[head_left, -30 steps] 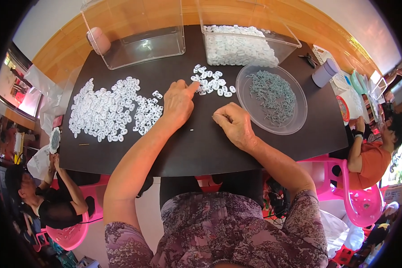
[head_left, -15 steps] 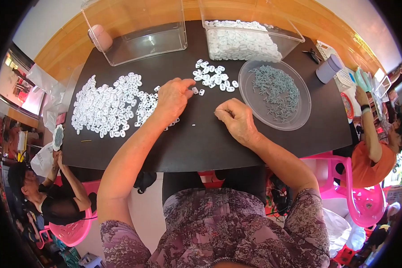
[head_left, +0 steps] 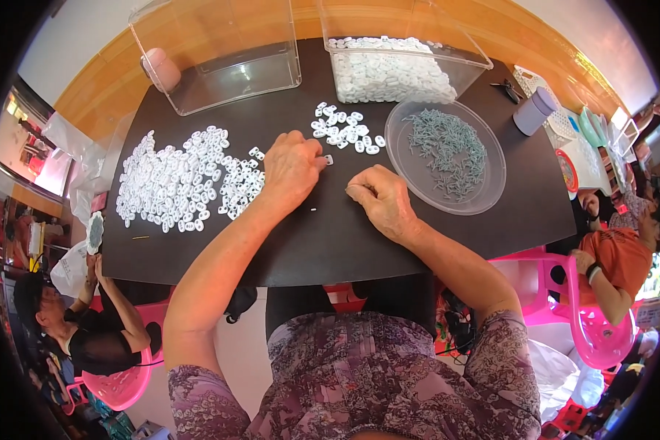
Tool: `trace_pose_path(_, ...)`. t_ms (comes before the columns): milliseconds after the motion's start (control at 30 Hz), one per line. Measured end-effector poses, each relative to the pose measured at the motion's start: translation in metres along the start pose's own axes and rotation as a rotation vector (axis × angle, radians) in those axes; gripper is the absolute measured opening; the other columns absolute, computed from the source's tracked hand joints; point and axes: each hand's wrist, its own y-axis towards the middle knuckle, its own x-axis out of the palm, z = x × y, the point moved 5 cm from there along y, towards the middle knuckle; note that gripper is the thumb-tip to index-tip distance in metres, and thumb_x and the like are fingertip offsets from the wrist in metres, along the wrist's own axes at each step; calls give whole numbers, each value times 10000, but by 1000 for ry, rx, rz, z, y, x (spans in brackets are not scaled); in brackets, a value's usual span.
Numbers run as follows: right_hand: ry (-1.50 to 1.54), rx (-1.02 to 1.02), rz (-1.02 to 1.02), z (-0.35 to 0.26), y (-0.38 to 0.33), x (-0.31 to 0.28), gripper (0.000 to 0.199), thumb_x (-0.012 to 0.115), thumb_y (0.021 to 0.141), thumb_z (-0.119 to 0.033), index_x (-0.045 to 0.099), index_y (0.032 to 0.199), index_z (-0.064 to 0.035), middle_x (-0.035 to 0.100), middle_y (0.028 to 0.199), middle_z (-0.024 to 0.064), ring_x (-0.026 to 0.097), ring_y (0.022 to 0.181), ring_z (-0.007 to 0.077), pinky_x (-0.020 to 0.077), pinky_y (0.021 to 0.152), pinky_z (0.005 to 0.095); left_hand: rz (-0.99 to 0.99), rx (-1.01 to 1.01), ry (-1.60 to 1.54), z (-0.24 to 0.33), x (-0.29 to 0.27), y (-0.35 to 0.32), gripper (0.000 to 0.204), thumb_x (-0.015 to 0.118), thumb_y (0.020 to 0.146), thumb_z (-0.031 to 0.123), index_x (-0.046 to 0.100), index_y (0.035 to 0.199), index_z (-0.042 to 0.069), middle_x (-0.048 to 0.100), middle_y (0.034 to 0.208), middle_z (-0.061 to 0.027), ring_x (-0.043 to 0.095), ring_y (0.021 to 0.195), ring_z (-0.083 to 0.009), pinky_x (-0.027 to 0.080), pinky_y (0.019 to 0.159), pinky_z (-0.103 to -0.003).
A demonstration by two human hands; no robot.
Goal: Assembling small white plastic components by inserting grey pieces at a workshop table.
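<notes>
Dark table [head_left: 330,253], left hand [head_left: 292,170] arched by white piece [head_left: 329,159], right hand [head_left: 383,202] curled, grips unclear

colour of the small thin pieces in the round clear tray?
Small thin pieces: greyish green; head view shows them best.

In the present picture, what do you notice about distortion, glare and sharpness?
Head view: the table's near edge bows and the picture's corners are black; head view: a pale reflection shows in the left box; head view: the left hand and right hand look fairly sharp, but the white pile's markings are too small to read.
</notes>
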Motion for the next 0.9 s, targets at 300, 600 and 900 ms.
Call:
trace_pose_path(300, -3, 3, 36, 0, -1, 0, 52, 641, 752, -44, 597, 754, -16, 548, 701, 68, 517, 599, 160, 407, 545, 289, -109, 26, 162, 9, 26, 12, 172, 714, 656, 115, 583, 713, 20, 590, 799, -144, 574, 787, -308, 455, 678, -412)
trace_pose_path(600, 16, 2, 67, -3, -2, -2, 65, 640, 744, -52, 586, 733, -17, 570, 681, 83, 543, 604, 203, 427, 554, 324, -38, -22, -168, 6, -4, -11, 125, 664, 708, 57, 601, 804, 8, 605, 744, -110, 595, 656, -247, 471, 571, -338)
trace_pose_path(900, 209, 221, -146, 5, -1, 4, 87, 597, 823, -58, 591, 851, 24, 610, 734, 43, 562, 692, 79, 453, 627, 220, -33, -757, -1319, 8, -20, -80, 55, 586, 828, 1, 576, 862, -41, 610, 736, -108, 585, 583, -138, 500, 475, -249)
